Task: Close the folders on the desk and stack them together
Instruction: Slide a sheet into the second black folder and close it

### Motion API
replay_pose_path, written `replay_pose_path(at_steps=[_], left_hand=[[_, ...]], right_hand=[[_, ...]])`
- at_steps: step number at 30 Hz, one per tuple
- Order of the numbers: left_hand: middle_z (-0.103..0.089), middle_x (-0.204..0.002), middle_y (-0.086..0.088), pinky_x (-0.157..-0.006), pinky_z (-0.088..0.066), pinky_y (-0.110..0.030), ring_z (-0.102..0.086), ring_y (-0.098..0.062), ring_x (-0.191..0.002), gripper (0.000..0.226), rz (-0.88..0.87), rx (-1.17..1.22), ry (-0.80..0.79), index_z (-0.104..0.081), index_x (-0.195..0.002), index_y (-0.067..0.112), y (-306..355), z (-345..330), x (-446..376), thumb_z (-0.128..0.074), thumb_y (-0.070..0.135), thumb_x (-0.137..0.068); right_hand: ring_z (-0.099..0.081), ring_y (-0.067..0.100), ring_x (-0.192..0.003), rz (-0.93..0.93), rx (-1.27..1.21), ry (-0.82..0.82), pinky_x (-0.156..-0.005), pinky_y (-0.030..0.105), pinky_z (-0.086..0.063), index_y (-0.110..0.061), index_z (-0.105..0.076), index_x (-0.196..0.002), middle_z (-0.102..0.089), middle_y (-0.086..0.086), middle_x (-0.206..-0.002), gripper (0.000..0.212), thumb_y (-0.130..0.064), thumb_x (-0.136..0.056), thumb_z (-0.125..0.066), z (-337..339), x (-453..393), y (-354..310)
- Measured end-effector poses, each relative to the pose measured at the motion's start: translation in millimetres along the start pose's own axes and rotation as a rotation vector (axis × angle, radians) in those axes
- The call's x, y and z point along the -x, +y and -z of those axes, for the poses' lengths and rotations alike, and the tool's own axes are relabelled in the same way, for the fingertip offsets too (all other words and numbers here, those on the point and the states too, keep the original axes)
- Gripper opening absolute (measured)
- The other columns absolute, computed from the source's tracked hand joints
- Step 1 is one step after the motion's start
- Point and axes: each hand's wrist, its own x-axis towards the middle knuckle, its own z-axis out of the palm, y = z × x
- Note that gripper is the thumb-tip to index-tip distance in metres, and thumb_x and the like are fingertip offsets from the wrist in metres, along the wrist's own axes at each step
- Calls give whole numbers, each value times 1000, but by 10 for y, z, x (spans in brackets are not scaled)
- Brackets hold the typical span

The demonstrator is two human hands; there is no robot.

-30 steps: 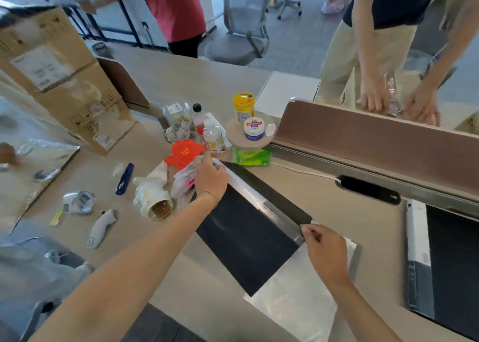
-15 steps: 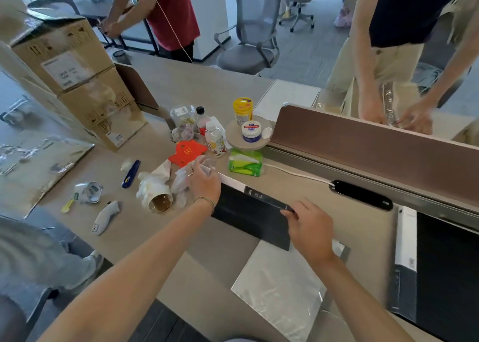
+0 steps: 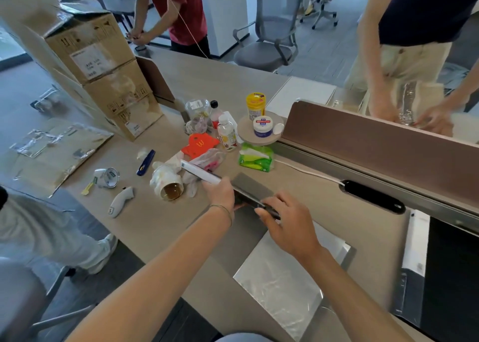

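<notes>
A black folder with a white spine (image 3: 199, 174) stands lifted off the desk (image 3: 318, 207) at its centre, seen almost edge-on, its cover swung up. My left hand (image 3: 220, 191) grips the folder near the spine end. My right hand (image 3: 285, 217) holds its nearer edge with the fingers curled over it. Clear plastic sleeves (image 3: 282, 287) belonging to the folder lie flat on the desk under my right forearm. A second black folder with a white spine (image 3: 440, 277) lies closed at the desk's right edge.
Clutter sits left of and behind the folder: a tipped paper cup (image 3: 169, 189), plastic bags, bottles (image 3: 226, 134), a yellow jar (image 3: 255, 106), a green tissue pack (image 3: 255, 159), a blue cutter (image 3: 145, 162). A brown divider (image 3: 375, 139) runs behind. Cardboard boxes (image 3: 98, 64) stand left; two people work beyond.
The folder's black cover has swung up from lying flat to nearly edge-on. Both my hands moved closer together along its edge, and my view has tilted upward.
</notes>
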Motion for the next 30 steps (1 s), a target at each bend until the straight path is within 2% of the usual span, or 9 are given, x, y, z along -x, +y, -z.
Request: replay_pose_path(at_steps=[3,6,9,12,17,20,24,28,30], left_hand=[[-57,-114,-17,-66,-57,-44,-62,-33,-96,44,-28,-74,24,-38,-133,13,-27,184,6,-47,3,-91],[-59,-123,-19,-94,-53,-57,-59,-40,-112,54,-60,-119,-5,-40,-140,15,-119,384,-34,-42,-3,-90],[-60,-130,-18,-105,-46,-57,-58,-41,-120,58,-124,-249,-21,-43,-142,16,-225,578,-62,-45,-4,-87],[-60,-133,-14,-107,-46,-54,-58,-35,-121,50,-141,-305,-54,-45,-142,15,-300,701,-27,-49,1,-94],[-64,-127,-2,-102,-51,-48,-60,-23,-115,34,-233,-437,-146,-53,-133,22,-456,784,109,-45,24,-101],[-62,-129,0,-100,-50,-39,-58,-21,-118,33,-308,-503,-200,-52,-135,20,-552,742,158,-43,29,-104],[-64,-125,6,-103,-50,-41,-60,-16,-114,34,-357,-549,-268,-52,-135,27,-697,617,166,-49,29,-101],[-61,-117,20,-93,-50,-33,-61,-12,-105,55,-466,-701,-338,-42,-144,32,-884,383,271,-64,27,-94],[-59,-127,15,-99,-48,-34,-59,-13,-111,62,-495,-742,-371,-38,-147,29,-994,229,350,-67,24,-93]], right_hand=[[-58,9,-74,-41,-153,2,-61,26,-50,-16,-73,-91,-63,-3,-86,34,-38,-101,-49,-26,8,-53],[-62,8,-78,-313,-271,80,-64,25,-54,-18,-74,-89,-66,-4,-85,26,-28,-99,-53,-91,-31,17],[-63,6,-86,-484,-292,74,-78,28,-56,-23,-75,-94,-68,-7,-92,20,-18,-95,-55,-159,-24,214],[-62,9,-103,-614,-279,-14,-91,29,-50,-26,-70,-109,-65,-6,-110,24,-15,-91,-57,-206,32,399],[-47,18,-135,-816,-372,-103,-109,31,-39,-26,-45,-144,-49,-1,-146,52,-17,-94,-57,-213,186,595],[-49,18,-134,-896,-492,-17,-111,37,-42,-26,-41,-146,-52,-2,-145,57,-12,-93,-58,-132,277,601],[-48,17,-134,-926,-460,101,-113,43,-41,-26,-46,-145,-53,-1,-145,62,-7,-89,-64,1,461,629],[-56,16,-124,-966,-387,254,-109,41,-45,-28,-50,-142,-59,-4,-137,60,-5,-89,-63,232,672,698],[-60,14,-118,-1004,-368,320,-106,42,-49,-29,-49,-142,-63,-6,-132,57,-8,-91,-61,373,792,770]])
